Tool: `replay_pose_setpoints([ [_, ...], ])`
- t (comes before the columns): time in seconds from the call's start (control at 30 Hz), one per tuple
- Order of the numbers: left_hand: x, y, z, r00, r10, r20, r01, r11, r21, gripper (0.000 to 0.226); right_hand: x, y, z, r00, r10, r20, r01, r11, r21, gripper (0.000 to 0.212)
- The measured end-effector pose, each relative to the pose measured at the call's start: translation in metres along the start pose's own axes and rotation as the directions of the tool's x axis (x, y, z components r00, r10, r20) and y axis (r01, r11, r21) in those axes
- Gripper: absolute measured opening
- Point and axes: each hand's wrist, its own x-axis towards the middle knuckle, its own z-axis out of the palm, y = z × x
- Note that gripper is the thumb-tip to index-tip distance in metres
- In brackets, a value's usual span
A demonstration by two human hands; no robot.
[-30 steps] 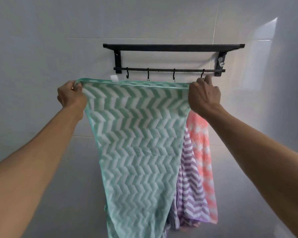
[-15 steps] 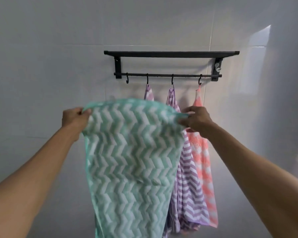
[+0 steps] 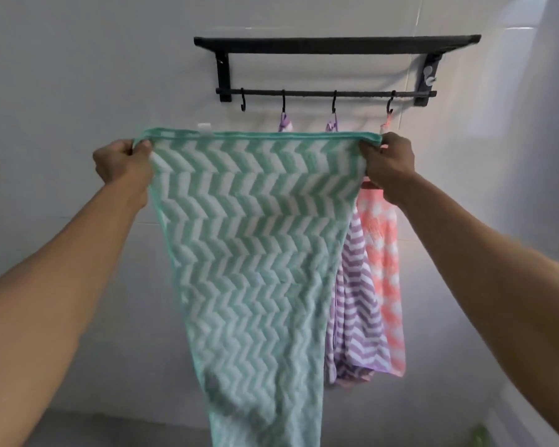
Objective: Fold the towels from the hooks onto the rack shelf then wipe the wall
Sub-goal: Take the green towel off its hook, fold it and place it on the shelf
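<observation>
Green-and-white chevron towel (image 3: pixel 249 253) is held spread by its top edge in front of the wall-mounted rack (image 3: pixel 336 45); left hand (image 3: pixel 123 164) and right hand (image 3: pixel 389 164) are each closed on one upper corner, the hem being pinched between thumb and curled fingers. The hem is pulled taut and approx. level btwn the hands, presumably so that the cloth hangs flat and square before the 1st fold; the lower part narrows and drapes freely, its bottom end running out of view. The towel is clear of the hooks, below the hook rail (image 3: pixel 326 92) and well below the rack shelf. Leftmost hook (image 3: pixel 243 103) is bare. Purple striped towels (image 3: pixel 355 301) hang from the 2 middle hooks, their upper parts hidden behind the green towel; the pink towel (image 3: pixel 384 269) hangs from the right-hand hook, just behind the right hand – whether touched by it cannot be told. Shelf is seen edge-on from below, so its top surface and anything lying on it are not visible. Tiled wall (image 3: pixel 78 75) behind shows no cloth on it; wiping is judged not yet begun. Stage, as judged: 1st towel off its hook & unfolded, folding and shelving yet to be done, remaining towels left on hooks
</observation>
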Motion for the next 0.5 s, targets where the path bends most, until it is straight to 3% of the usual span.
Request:
replay_pose_setpoints([
  [0.07, -0.001, 0.006, 0.002, 0.999, 0.016, -0.029, -0.016, 1.0, -0.009, 0.02, 0.0, -0.007, 0.005, 0.999, -0.032, -0.01, 0.032, 0.999, 0.003, 0.007],
  [0.17, 0.001, 0.012, 0.003, 0.993, 0.079, -0.089, -0.08, 0.997, -0.003, 0.021, 0.002, -0.014, 0.011, 0.985, -0.108, -0.132, 0.105, 0.994, -0.031, 0.005],
  [0.27, 0.003, 0.002, 0.001, 0.997, 0.048, -0.068, -0.045, 0.998, 0.05, 0.024, -0.003, -0.006, 0.016, 0.998, -0.027, 0.049, 0.031, 0.995, -0.095, 0.01],
  [0.37, 0.001, -0.012, -0.003, 0.998, 0.021, -0.056, -0.016, 0.996, 0.09, 0.032, -0.002, 0.0, 0.015, 0.997, -0.05, -0.058, 0.044, 0.993, -0.108, 0.009],
  [0.5, -0.003, -0.02, -0.002, 1.0, 0.004, -0.029, -0.001, 0.994, 0.107, 0.029, -0.008, 0.002, 0.018, 0.997, 0.0, 0.072, 0.009, 0.991, -0.131, 0.013],
])
